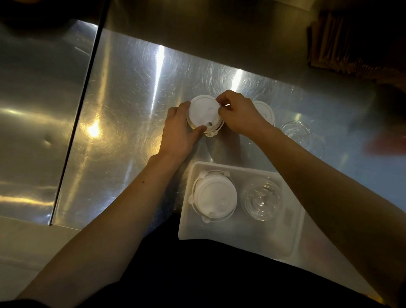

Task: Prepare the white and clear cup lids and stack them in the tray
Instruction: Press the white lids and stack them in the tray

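A stack of white cup lids (202, 113) stands on the steel counter. My left hand (180, 129) grips its left side, thumb on the front edge. My right hand (237, 112) pinches the top lid's right rim with its fingertips. Behind my right hand sits another white lid stack (266, 111), partly hidden. Clear lids (298, 132) lie to the right of it on the counter. The white tray (291, 233) near the front edge holds a stack of white lids (214, 197) on the left and a stack of clear lids (262, 200) beside it.
The steel counter (136, 91) has a dark seam running down its left part. Brown paper items (337, 45) are piled at the back right. A blurred red object (392, 143) shows at the right edge.
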`<state>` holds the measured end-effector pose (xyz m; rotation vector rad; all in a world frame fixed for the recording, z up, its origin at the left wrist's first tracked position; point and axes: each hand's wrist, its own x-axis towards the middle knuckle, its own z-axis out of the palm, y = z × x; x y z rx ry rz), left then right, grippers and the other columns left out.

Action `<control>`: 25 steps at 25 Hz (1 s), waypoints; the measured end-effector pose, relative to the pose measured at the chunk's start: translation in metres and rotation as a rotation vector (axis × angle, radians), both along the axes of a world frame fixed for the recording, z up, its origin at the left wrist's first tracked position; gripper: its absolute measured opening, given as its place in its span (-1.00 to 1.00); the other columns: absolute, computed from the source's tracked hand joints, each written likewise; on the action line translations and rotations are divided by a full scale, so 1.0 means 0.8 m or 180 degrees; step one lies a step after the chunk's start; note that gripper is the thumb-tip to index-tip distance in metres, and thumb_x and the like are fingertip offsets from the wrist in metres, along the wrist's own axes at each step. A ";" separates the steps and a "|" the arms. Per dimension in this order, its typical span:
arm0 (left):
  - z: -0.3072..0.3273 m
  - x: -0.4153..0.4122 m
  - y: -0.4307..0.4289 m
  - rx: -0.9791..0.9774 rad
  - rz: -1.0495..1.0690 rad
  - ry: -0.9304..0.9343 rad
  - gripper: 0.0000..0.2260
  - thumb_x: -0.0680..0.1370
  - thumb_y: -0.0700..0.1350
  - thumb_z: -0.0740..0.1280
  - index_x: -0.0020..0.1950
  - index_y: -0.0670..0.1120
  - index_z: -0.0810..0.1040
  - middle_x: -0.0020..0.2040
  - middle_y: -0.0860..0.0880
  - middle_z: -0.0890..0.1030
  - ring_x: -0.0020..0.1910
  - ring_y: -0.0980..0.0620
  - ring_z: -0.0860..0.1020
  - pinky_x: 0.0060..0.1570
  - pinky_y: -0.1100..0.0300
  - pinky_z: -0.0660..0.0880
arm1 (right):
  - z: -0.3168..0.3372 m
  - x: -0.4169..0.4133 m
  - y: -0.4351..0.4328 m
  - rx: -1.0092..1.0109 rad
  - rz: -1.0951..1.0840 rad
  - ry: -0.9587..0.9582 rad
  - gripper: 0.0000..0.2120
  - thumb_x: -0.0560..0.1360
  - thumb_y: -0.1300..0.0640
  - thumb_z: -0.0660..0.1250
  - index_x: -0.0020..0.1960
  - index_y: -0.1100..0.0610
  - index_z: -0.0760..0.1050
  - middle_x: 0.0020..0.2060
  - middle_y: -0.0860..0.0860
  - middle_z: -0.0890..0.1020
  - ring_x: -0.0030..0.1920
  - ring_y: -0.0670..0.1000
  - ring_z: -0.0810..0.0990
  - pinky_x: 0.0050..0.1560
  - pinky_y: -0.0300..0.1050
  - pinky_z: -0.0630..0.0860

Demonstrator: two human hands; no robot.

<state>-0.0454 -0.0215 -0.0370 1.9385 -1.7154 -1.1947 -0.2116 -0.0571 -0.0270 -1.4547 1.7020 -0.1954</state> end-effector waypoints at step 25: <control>0.000 0.010 -0.001 0.0014 -0.0037 0.0217 -0.41 0.43 -0.09 0.43 0.43 -0.14 0.36 0.34 -0.17 0.49 0.32 -0.14 0.47 0.30 -0.12 0.45 | -0.019 0.002 0.019 -0.0137 -0.0224 0.0139 -0.72 0.50 0.08 0.38 0.17 0.08 0.42 0.05 0.09 0.63 -0.04 -0.01 0.57 -0.02 -0.19 0.44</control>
